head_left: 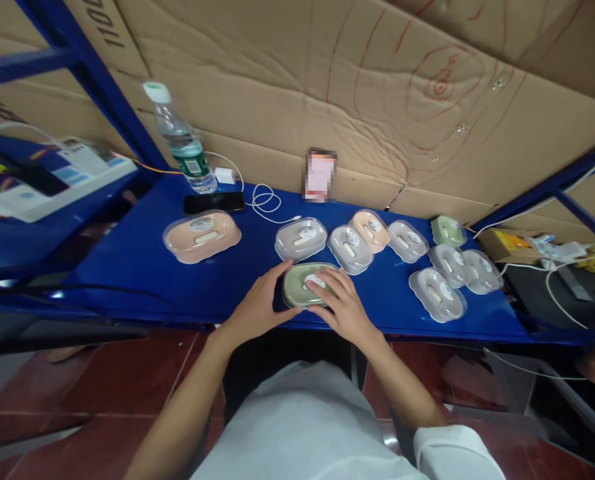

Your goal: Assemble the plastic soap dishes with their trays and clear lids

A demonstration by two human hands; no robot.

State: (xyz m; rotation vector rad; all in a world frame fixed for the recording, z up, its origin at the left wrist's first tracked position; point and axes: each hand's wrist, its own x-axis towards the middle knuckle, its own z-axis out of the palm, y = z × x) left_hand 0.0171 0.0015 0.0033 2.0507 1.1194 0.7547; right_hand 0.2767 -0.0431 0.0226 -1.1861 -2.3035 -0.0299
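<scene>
A small green box with a clear lid (296,295) and a round label on top sits at the front of the blue table, between my two hands. My left hand (257,301) grips its left end, with the index finger at the far edge and the thumb at the near edge. Draped over the right side of the lid, my right hand (344,303) holds the box with fingers across the top and the thumb at the near edge. Just behind it lies a grey lidded box (297,248); another grey lidded box (346,259) is close to the right.
A peach box (197,245) lies to the left, and several grey boxes (434,303) cluster at the right near another green box (448,230). At the back stand a water bottle (190,160), a black phone (214,202), a white cable (264,199) and a propped, blurred-out phone (320,175).
</scene>
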